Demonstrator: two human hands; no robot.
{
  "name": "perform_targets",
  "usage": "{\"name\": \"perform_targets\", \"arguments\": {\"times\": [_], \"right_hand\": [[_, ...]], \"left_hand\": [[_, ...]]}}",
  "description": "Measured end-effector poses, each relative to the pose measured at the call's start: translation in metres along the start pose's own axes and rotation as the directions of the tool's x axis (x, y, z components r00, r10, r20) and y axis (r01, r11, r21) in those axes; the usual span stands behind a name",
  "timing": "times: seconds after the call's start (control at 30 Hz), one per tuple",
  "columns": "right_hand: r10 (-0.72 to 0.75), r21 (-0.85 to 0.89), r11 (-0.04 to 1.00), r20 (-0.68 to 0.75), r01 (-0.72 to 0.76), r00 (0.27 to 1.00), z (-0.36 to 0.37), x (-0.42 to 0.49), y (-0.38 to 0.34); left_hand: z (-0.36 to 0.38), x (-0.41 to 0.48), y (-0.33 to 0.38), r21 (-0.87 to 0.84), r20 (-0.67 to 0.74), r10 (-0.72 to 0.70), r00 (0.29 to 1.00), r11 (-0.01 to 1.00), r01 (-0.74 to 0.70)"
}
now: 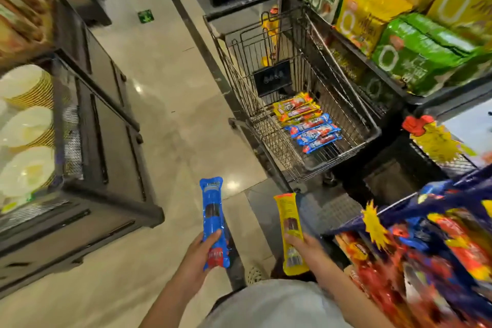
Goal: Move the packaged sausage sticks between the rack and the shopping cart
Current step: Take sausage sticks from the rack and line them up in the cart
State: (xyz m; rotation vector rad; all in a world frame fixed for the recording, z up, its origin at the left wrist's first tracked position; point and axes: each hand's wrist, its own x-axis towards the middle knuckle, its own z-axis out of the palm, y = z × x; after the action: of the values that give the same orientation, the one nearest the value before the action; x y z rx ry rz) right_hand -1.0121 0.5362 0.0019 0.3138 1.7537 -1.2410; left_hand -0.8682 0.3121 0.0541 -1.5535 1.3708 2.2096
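Observation:
My left hand [198, 255] grips the lower end of a blue sausage-stick pack [213, 210], which points up and away from me. A yellow sausage-stick pack [288, 218] is held the same way by my right hand [306, 247]. Both hands are low in the view, short of the black wire shopping cart [372, 130]. On the cart's floor lie several yellow packs [296, 109] and, nearer me, several blue packs [316, 133]. The rack [426, 253] with blue, red and yellow packs is at the lower right, blurred.
A dark cabinet [106, 146] with stacked white plates [26, 125] fills the left side. Shelves of yellow and green bagged goods [399, 34] stand right of the cart. A glossy tiled aisle [170, 104] runs between cabinet and cart. Yellow starburst price tags [372, 226] hang off the rack.

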Motion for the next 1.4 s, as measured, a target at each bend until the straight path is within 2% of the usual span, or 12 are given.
{"name": "perform_targets", "arguments": {"times": [0.17,0.4,0.5,0.67,0.8,0.93,1.13,1.4], "right_hand": [[0.028,-0.001,1.0,-0.08,-0.028,0.996,0.001,0.043,-0.029],[0.063,0.218,0.975,-0.143,-0.03,0.988,0.013,0.113,-0.108],[0.078,0.253,0.967,-0.138,-0.041,0.987,0.027,0.158,-0.159],[0.037,0.203,0.979,-0.122,-0.012,0.992,0.057,0.239,-0.261],[-0.01,0.18,0.984,-0.06,0.021,0.998,0.068,0.286,-0.352],[-0.03,0.181,0.983,-0.082,0.045,0.996,0.063,0.312,-0.41],[0.01,0.221,0.975,-0.224,0.04,0.975,0.035,0.339,-0.435],[0.255,0.461,0.886,-0.404,-0.045,0.879,0.012,0.36,-0.43]], "left_hand": [[0.002,0.047,0.04,0.01,-0.03,-0.016,0.999,1.0,0.016],[0.034,0.132,0.126,0.131,0.034,-0.054,0.998,0.99,0.05],[0.04,0.18,0.176,0.177,0.034,-0.057,0.998,0.983,0.05],[0.042,0.245,0.279,0.266,0.015,-0.063,0.998,0.962,0.057],[0.053,0.305,0.372,0.351,-0.008,-0.008,1.0,0.936,0.01],[0.082,0.341,0.439,0.436,0.027,0.017,0.999,0.9,-0.027],[0.147,0.387,0.496,0.566,0.136,-0.037,0.99,0.823,-0.047],[0.232,0.469,0.525,0.773,0.291,-0.217,0.932,0.628,-0.095]]}}
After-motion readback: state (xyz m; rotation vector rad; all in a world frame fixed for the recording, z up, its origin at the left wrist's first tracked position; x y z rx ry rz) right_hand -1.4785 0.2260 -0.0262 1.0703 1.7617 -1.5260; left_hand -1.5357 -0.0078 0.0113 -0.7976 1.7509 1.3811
